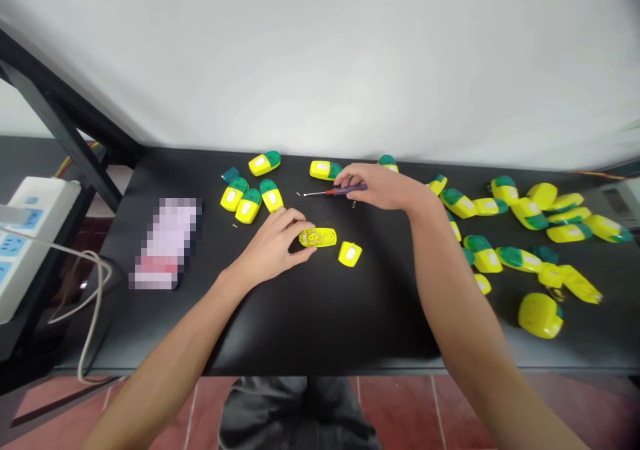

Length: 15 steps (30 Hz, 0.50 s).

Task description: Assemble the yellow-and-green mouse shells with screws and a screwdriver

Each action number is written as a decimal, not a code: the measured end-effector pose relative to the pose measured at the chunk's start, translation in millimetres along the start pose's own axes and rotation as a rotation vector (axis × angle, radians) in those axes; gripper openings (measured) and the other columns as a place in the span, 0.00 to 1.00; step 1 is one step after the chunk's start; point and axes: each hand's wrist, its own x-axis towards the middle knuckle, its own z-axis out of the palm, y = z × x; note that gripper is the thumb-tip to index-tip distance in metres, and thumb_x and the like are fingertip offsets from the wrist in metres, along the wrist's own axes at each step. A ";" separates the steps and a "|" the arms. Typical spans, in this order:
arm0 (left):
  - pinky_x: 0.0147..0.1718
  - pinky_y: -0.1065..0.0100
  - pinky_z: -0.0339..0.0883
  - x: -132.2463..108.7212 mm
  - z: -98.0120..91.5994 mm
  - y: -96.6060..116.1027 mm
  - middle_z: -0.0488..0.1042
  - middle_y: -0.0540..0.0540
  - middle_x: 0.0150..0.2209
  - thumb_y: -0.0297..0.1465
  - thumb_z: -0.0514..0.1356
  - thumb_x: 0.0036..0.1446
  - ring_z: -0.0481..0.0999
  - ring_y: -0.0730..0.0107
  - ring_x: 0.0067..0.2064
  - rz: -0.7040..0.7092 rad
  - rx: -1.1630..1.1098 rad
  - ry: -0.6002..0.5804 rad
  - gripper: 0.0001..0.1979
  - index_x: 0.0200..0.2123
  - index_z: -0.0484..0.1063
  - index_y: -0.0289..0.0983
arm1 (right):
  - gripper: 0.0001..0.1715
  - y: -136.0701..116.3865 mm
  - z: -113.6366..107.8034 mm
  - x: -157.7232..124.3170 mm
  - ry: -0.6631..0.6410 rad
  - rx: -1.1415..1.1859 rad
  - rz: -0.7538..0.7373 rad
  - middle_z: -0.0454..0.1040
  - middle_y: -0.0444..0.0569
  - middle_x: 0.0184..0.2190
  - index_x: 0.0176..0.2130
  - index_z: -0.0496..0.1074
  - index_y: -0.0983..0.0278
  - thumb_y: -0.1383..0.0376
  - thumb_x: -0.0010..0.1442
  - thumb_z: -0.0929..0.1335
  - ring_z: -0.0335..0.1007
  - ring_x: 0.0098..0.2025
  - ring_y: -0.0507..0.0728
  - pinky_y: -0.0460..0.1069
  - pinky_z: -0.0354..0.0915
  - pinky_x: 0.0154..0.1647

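Observation:
My left hand (280,245) pinches the left end of an opened yellow plastic casing (323,238), which lies on the black table with its inside facing up. In my right hand (375,185) is a screwdriver (333,191), held by its dark and red handle, its shaft pointing left. The tip is close to a small brass-coloured screw (299,194) on the table. Right of the casing lies a loose yellow cover (350,254) with a white patch. Behind my hands sits a yellow and green plastic unit (324,169), partly beside my right fingers.
Several yellow and green units (249,205) stand left of centre, near a loose green cap (230,174). Many more units (530,211) spread over the table's right side. A blurred-out phone-like object (167,243) lies at left. Beyond it are a white power strip (35,237) and cable (95,323).

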 end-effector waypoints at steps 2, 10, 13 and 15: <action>0.53 0.53 0.74 0.9 -1.9 2.0 0.78 0.38 0.49 0.33 0.66 0.66 0.77 0.55 0.50 -0.013 -0.022 -0.007 0.12 0.50 0.76 0.35 | 0.15 4.9 -4.1 -2.2 0.038 0.001 0.025 0.82 0.54 0.49 0.49 0.77 0.60 0.67 0.63 0.69 0.78 0.51 0.62 0.60 0.73 0.55; 0.47 0.61 0.73 4.9 -7.7 12.4 0.80 0.46 0.43 0.31 0.65 0.63 0.76 0.64 0.42 -0.207 -0.230 0.019 0.10 0.48 0.74 0.38 | 0.10 11.1 -29.5 -14.2 -0.082 -0.088 0.212 0.79 0.48 0.36 0.40 0.81 0.58 0.57 0.60 0.74 0.72 0.37 0.57 0.52 0.65 0.38; 0.42 0.66 0.72 5.1 -7.0 12.1 0.80 0.48 0.43 0.32 0.65 0.62 0.75 0.69 0.38 -0.236 -0.322 0.057 0.11 0.48 0.74 0.38 | 0.11 16.7 -26.1 -10.2 -0.125 -0.089 0.176 0.77 0.48 0.37 0.41 0.83 0.57 0.56 0.59 0.75 0.70 0.38 0.58 0.53 0.63 0.38; 0.41 0.67 0.71 5.2 -6.7 11.6 0.80 0.48 0.43 0.32 0.66 0.61 0.74 0.71 0.36 -0.246 -0.346 0.063 0.12 0.47 0.74 0.38 | 0.11 22.3 -21.2 -5.6 -0.134 -0.084 0.122 0.76 0.49 0.39 0.42 0.84 0.57 0.57 0.59 0.75 0.70 0.40 0.58 0.53 0.63 0.41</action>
